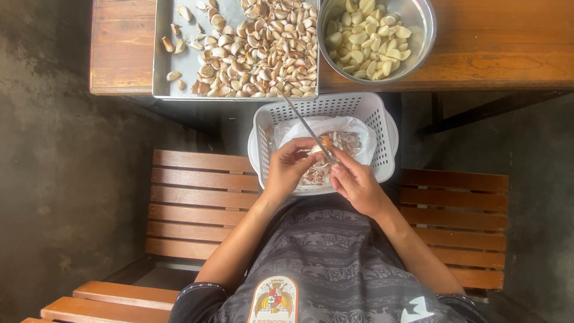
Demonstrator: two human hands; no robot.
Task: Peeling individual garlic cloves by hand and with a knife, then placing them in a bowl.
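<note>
My left hand (288,169) pinches a garlic clove (317,150) over a white slotted basket (382,128) lined with a white bag holding peeled skins (345,141). My right hand (357,184) grips a thin knife (302,119) whose long blade points up and left toward the tray, its edge against the clove. Both hands meet above the basket, which rests on my lap.
On the wooden table (502,42) stand a metal tray (173,90) heaped with unpeeled garlic cloves (263,48) and a steel bowl (421,36) of peeled cloves (368,39). I sit on a slatted wooden bench (191,203). Grey concrete floor lies to the left.
</note>
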